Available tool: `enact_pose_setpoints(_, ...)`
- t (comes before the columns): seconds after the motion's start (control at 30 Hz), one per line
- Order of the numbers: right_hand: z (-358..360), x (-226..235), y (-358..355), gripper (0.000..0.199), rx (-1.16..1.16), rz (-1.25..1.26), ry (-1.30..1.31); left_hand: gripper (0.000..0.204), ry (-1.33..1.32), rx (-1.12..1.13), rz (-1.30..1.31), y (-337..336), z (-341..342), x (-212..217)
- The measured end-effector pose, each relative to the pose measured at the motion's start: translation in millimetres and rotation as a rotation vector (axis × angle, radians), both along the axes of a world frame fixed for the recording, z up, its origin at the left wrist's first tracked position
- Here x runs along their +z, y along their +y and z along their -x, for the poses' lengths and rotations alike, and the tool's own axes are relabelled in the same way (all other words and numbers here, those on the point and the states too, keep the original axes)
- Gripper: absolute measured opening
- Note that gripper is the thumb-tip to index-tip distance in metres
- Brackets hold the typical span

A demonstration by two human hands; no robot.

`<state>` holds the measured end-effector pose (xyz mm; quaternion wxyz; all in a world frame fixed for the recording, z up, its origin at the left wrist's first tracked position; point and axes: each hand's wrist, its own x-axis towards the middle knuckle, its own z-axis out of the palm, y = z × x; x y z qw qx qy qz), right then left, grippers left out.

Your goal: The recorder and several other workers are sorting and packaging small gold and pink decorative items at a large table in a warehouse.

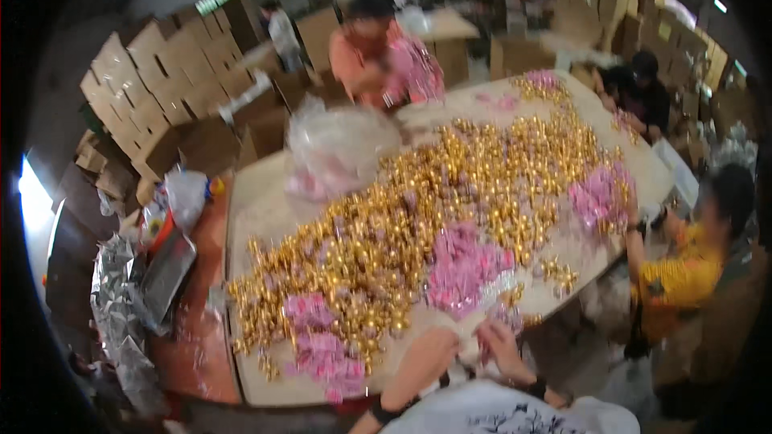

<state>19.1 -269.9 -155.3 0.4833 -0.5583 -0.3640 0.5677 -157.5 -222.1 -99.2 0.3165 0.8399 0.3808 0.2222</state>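
My left hand point(434, 351) and my right hand point(500, 347) are close together at the near edge of the table. Both have their fingers drawn in around something small and pale between them, too blurred to name. Just beyond my fingers lies a pile of pink printed packets point(460, 269) in clear wrapping. A long heap of small shiny gold pieces point(362, 253) with rounded parts spreads across the table. More pink packets point(328, 363) lie to the left of my left hand.
A big clear plastic bag point(342, 144) sits on the table's far left part. Across the table a person in orange point(354, 64) holds pink packets. A person in yellow point(679, 269) works at the right side. Stacked cardboard boxes point(161, 72) stand behind; a dark tray point(169, 277) is at left.
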Motion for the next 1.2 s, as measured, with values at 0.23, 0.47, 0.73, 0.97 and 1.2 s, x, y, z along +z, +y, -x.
enact_pose_setpoints(0.23, -4.3, -11.0, 2.1, 0.03, 0.388, -0.142, -0.207, 0.032, -0.051, -0.051, -0.126, -1.9, 3.4, -10.6)
enact_pose_setpoints(0.47, -7.5, -12.6, 11.9, 0.029, 0.579, -0.045, -0.061, 0.037, -0.106, -0.003, 0.029, 30.9, 22.4, -58.2)
enact_pose_setpoints(0.73, 8.8, 9.3, 13.4, 0.022, 0.252, 0.227, 0.632, 0.048, 0.424, 0.342, 0.152, 40.4, 59.2, -275.9)
enact_pose_setpoints(0.97, 27.6, 38.0, 19.2, 0.033, -0.121, 0.421, 1.038, 0.049, 0.514, 0.576, 0.156, 39.0, 44.0, -339.7)
enact_pose_setpoints(1.2, -14.3, -12.9, 25.1, 0.039, 0.119, 0.126, 0.436, 0.047, 0.294, 0.581, -0.136, 34.7, 35.5, -318.5)
